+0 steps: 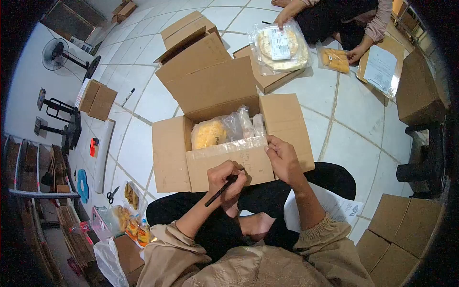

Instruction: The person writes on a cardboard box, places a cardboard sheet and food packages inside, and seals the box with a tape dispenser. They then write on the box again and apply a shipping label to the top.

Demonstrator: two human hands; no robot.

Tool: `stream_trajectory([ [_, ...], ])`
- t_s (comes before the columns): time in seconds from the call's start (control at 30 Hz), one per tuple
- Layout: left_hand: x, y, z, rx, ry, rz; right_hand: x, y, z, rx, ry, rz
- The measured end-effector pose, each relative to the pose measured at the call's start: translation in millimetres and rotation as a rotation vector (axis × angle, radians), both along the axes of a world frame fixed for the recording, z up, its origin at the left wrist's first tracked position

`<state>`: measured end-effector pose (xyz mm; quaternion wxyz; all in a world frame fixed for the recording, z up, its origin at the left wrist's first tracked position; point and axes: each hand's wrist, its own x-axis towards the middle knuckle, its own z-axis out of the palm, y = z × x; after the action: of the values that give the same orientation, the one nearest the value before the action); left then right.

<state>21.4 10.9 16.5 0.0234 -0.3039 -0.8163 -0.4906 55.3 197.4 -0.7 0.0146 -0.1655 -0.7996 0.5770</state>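
Observation:
An open cardboard box stands in front of my crossed legs with its flaps folded out. Inside lie a clear bag of yellow food and some pale wrapped packs. My left hand is closed round a black pen, its tip at the near flap, where faint handwriting shows. The thumb and fingers of my right hand pinch the right corner of that same flap. A printed sheet rests by my right knee.
Another person's hands hold bagged flat rounds and touch a bag of orange pieces. Scissors, blue tape and food bags lie left. Boxes and a black stool stand right. A fan stands back left.

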Motion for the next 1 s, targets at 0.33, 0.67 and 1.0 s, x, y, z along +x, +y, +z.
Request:
stream_trajectory([
  [0.33, 0.3, -1.2, -0.1, 0.037, 0.071, 0.019, -0.5, -0.3, 1.7, 0.026, -0.010, -0.001],
  [0.67, -0.3, -1.5, -8.2, 0.055, 0.051, -0.033, -0.7, -0.1, -0.4, -0.007, 0.009, 0.004],
  [1.0, -1.0, -4.6, -4.4, -0.050, 0.054, -0.061, -1.0, -0.1, 2.6, 0.006, -0.009, 0.006],
])
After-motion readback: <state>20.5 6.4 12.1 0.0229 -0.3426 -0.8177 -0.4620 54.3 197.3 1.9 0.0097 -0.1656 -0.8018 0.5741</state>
